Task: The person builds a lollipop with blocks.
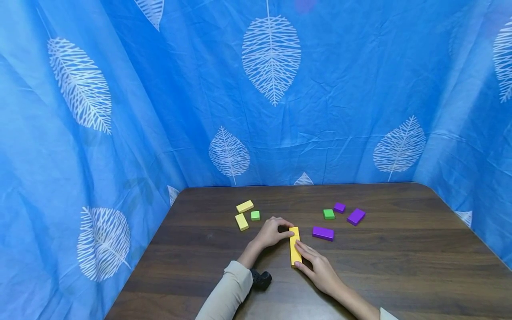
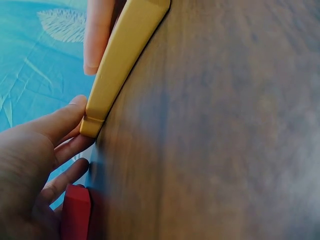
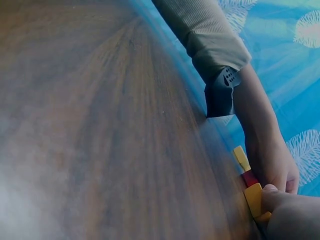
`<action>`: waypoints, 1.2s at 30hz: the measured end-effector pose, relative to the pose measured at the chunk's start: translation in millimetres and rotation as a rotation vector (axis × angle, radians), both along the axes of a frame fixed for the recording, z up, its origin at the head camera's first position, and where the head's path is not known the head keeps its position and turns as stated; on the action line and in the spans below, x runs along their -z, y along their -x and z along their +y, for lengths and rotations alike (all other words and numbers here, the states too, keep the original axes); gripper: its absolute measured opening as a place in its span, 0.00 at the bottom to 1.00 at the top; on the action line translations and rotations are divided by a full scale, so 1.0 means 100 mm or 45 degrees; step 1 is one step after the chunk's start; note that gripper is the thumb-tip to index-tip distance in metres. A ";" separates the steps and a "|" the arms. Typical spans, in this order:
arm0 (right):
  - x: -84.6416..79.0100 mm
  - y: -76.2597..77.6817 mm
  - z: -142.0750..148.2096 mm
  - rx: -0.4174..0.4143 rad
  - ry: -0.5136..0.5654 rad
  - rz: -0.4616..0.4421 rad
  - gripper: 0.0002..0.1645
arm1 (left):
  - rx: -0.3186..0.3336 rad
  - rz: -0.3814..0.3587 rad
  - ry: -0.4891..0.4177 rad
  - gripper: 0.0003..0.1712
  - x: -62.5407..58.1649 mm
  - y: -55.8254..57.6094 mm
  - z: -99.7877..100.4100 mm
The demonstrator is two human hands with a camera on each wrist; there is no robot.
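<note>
A long yellow block lies on the table in front of the person, its length running away from the body. My left hand pinches its far end between thumb and fingers; the left wrist view shows that grip on the yellow block and a seam near its end. My right hand holds the near end, thumb at the corner and fingers along the right side. A red block stands by the left hand's lower fingers; no red shows in the head view.
Two pale yellow blocks and a green block lie far left. To the right are another green block and three purple blocks. A black device sits at the left wrist. Blue curtain hangs behind the table.
</note>
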State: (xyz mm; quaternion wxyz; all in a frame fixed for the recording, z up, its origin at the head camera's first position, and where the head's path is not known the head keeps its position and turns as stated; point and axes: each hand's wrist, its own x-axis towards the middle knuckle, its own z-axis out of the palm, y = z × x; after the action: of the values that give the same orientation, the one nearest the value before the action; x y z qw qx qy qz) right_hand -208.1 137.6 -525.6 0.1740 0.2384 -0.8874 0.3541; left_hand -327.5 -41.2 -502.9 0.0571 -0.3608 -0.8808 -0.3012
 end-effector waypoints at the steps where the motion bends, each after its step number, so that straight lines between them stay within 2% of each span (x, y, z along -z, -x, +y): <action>1: 0.00 0.00 0.00 0.002 0.002 -0.007 0.30 | -0.003 -0.003 0.005 0.17 0.00 0.00 0.00; 9: 0.00 0.01 0.00 -0.014 0.013 -0.012 0.30 | -0.057 -0.082 0.043 0.16 0.00 0.02 0.01; 21: -0.01 0.02 0.02 -0.052 0.008 -0.011 0.30 | -0.078 -0.093 0.041 0.17 0.00 0.01 0.00; 29: 0.02 0.15 0.07 -0.010 0.009 0.038 0.28 | -0.067 -0.074 0.051 0.17 0.00 0.01 0.00; 36: 0.00 0.23 0.09 -0.036 0.000 0.023 0.30 | -0.072 -0.093 0.062 0.17 0.00 0.01 0.00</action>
State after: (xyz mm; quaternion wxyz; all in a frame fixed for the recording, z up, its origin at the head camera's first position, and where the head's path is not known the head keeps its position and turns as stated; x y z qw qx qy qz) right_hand -230.9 146.5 -525.8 0.1770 0.2542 -0.8823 0.3544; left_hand -328.2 -40.9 -503.2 0.0245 -0.3258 -0.8993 -0.2907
